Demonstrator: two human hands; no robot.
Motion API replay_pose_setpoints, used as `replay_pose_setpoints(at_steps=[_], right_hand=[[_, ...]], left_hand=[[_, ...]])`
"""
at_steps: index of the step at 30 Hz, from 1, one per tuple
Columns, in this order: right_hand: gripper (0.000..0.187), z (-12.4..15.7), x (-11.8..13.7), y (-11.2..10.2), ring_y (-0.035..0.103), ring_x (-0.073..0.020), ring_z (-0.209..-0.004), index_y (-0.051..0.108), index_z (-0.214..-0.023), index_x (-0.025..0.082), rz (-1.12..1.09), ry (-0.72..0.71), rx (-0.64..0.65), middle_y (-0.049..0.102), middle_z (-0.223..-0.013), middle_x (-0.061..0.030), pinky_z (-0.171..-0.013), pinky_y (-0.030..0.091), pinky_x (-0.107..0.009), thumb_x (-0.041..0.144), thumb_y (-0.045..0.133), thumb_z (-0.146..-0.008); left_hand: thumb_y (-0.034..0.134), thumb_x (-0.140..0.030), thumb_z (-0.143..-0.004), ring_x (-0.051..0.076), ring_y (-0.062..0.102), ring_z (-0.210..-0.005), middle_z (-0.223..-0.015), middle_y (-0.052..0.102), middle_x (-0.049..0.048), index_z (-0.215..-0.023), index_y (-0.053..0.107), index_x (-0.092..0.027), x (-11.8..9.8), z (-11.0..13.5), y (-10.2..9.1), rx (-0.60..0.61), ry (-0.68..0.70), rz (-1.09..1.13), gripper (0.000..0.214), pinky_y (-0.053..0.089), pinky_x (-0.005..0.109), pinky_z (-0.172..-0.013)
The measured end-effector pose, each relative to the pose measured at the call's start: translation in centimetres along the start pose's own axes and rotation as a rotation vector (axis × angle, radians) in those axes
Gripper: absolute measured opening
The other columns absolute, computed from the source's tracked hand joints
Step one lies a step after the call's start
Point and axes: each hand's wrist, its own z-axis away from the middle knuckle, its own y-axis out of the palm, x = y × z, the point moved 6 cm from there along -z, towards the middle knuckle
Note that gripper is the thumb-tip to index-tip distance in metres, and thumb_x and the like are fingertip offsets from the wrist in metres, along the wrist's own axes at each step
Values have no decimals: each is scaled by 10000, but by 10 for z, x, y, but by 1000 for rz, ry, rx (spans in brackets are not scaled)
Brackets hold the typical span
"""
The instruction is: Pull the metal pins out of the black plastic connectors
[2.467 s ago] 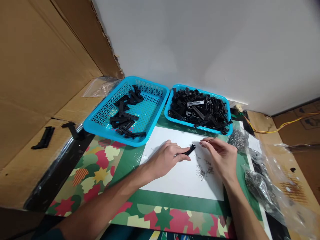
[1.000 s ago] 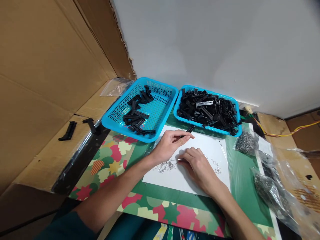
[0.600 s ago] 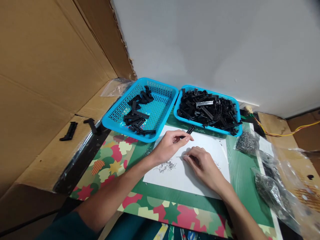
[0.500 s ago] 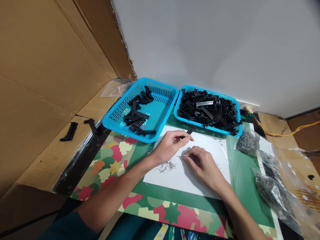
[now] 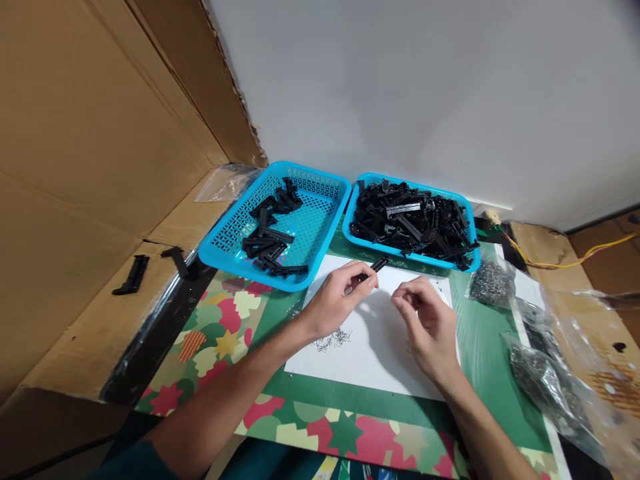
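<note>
Nearest, at the bottom of the frame, the desk [image 5: 357, 433] ends in a red, green and cream patterned edge. One white sheet [image 5: 360, 370] lies just beyond, its lower edge well in from the border, with one small pile of metal pieces [image 5: 334, 340] on it. Above the sheet, mid-frame, the left hand [image 5: 340, 300] has its grip closed round one black part [image 5: 381, 263], whose end sticks out toward the upper right. Apart from it, the right hand [image 5: 429, 320] has its grip drawn nearly together; whether it pinches anything, I cannot tell. At right lie two clear bags [image 5: 543, 383] of metal bits and a white slip [image 5: 529, 291], any writing too small to read. Farther, two blue baskets [image 5: 385, 251] stand side by side, a narrow gap between, both holding black parts.
</note>
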Motion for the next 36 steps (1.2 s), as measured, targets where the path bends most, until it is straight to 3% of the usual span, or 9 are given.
replay_pose_setpoints(at_steps=[2,5,9,11,16,23,30,36], right_hand=[[91,-1,1,-6,532,-191,-785,640,-938,240,-17,-6,-84,576,-864,-13,-707,429,-318,231,610,-1024],[85,-2,1,-2,536,-187,-783,650,-952,239,7,-14,-45,598,-869,-15,-691,429,-317,204,611,-1019],[99,-1,4,1,562,-189,-784,666,-988,243,61,-58,-24,632,-880,-22,-678,447,-320,173,608,-1027],[132,1,11,-1,579,-190,-782,684,-1044,240,146,-175,-75,649,-892,-32,-656,447,-319,127,623,-1013],[327,17,31,0,492,-166,-649,700,-1230,143,542,-719,-191,653,-810,-54,-589,316,-342,-5,684,-939],[281,21,31,8,455,-187,-642,678,-1258,55,764,-873,-82,688,-778,-93,-601,279,-358,17,631,-983],[237,17,28,7,499,-188,-651,669,-1209,85,710,-799,-100,702,-814,-93,-595,306,-362,21,645,-982],[206,3,17,-9,572,-172,-727,652,-1044,203,290,-354,-164,651,-853,-38,-614,432,-300,13,590,-993]], left_hand=[[549,-406,-1065,187,578,-939,-969,635,27,-979,697,-171,-3,2,8,70,2,-15,291,419,283,-819],[503,-406,-1090,186,564,-947,-987,608,26,-1015,683,-177,-6,6,18,147,-1,-10,301,416,291,-848],[455,-382,-1114,171,528,-901,-943,565,10,-967,629,-183,-7,10,23,131,-5,-13,303,395,284,-836],[458,-375,-1116,168,520,-896,-940,558,7,-941,605,-185,-7,11,23,109,-10,1,297,386,281,-821],[469,-380,-1113,166,499,-870,-903,534,-2,-886,557,-189,-5,11,23,62,-45,54,310,375,283,-786],[453,-370,-1116,168,484,-841,-894,524,0,-862,551,-187,-6,12,20,5,-36,15,328,368,298,-770],[458,-364,-1113,178,510,-883,-896,536,6,-841,553,-186,-9,11,20,56,-10,15,338,384,306,-820],[364,-390,-1143,192,567,-964,-1064,603,43,-1195,677,-226,-4,14,18,54,6,20,358,417,320,-864]])
